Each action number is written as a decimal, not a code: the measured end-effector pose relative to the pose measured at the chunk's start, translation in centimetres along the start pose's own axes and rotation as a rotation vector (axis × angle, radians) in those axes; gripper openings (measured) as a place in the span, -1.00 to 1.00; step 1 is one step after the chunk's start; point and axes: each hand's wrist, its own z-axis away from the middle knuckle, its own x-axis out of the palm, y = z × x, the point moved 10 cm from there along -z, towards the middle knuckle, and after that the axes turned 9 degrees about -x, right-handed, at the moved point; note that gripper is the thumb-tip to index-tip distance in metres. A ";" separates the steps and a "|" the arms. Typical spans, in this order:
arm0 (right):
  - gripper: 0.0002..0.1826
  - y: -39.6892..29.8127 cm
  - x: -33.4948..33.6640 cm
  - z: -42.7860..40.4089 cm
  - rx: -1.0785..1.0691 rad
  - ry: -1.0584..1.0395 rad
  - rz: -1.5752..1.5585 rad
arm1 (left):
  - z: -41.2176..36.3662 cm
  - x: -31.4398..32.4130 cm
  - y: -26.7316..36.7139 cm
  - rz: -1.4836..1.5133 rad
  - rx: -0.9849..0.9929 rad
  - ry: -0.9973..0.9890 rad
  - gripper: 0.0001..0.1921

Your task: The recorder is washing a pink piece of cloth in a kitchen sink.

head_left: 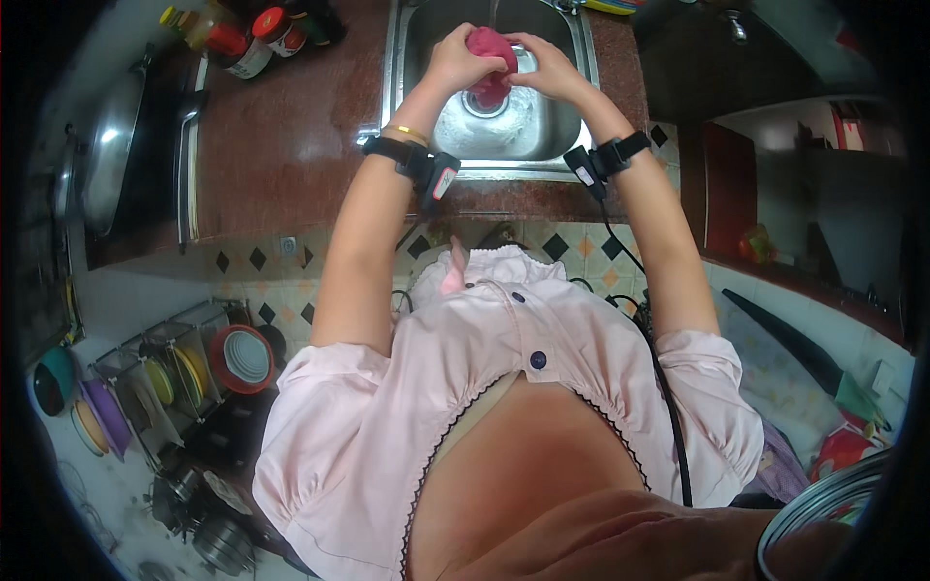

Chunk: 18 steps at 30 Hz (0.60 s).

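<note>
My left hand (459,64) grips a wadded dark-pink cloth (491,52), its thumb pressed across the front. From the other side, my right hand (546,67) holds the cloth's edge between curved fingers and thumb. Both hands are over a stainless steel sink (556,134), and the cloth hangs in front of the drain (485,103), partly covering it. A thin stream of water (495,10) seems to come down behind the cloth. Black straps with small devices are on both wrists, and a gold bracelet is on my left one.
Left of the sink runs a reddish-brown countertop (290,145). Jars and bottles, one a red-lidded jar (279,33), stand at its back. A wok (115,152) is farther left. Cables (665,396) hang along my right side. Lower left is a dish rack (163,378).
</note>
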 end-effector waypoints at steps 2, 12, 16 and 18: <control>-0.32 1.8 0.6 -0.3 0.061 -0.021 -0.164 | -1.0 0.8 0.2 -0.023 0.011 -0.037 -0.30; -0.61 5.8 2.7 -1.5 0.321 0.007 -0.686 | -1.8 1.7 -2.1 0.188 -0.060 -0.216 -0.34; -0.66 6.7 2.3 -1.4 0.336 0.054 -0.666 | -1.0 1.3 -1.8 0.271 -0.131 -0.278 -0.39; -0.66 6.7 2.3 -1.4 0.370 0.053 -0.710 | -1.2 0.9 -2.1 0.338 -0.114 -0.226 -0.49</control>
